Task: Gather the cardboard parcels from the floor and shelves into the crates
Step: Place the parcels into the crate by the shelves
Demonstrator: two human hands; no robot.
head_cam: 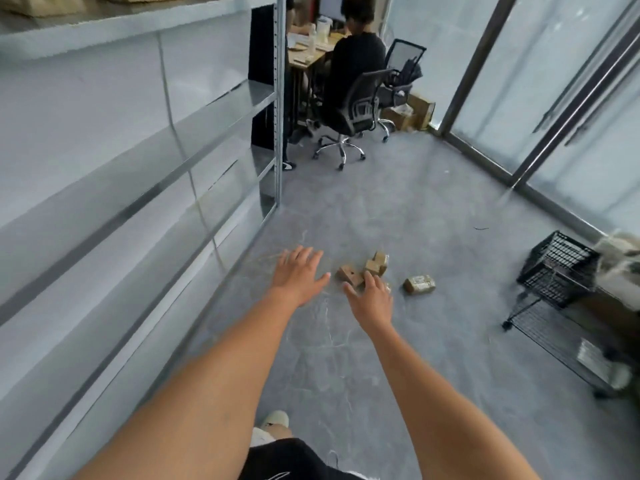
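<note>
Both bare arms are reaching out over the grey concrete floor (pixel 398 209). The left hand (pixel 298 274) is hovering with fingers spread and straight, grasping nothing. The right hand (pixel 371 299) is likewise released, fingers relaxed and extended, sitting in the view over the near edge of a small cluster of brown cardboard parcels (pixel 363 270); whether it is touching them cannot be told.

That cluster is lying on the floor just ahead of the hands, several small boxes jumbled together, some tilted. A single rectangular taped cardboard parcel (pixel 419 284) is lying apart to the right of the cluster; it is carrying a pale label, but the print is too blurred to read.

Further right, a black wire-mesh crate (pixel 557 268) is resting tilted on a black wire rack (pixel 561 336) with small wheels. Tall grey metal shelving (pixel 138 161) is running along the left side, with tan parcels (pixel 41 3) lying on its top shelf.

In the background a person in black is sitting in a black mesh office chair (pixel 353 112) at a wooden counter (pixel 304 57).
</note>
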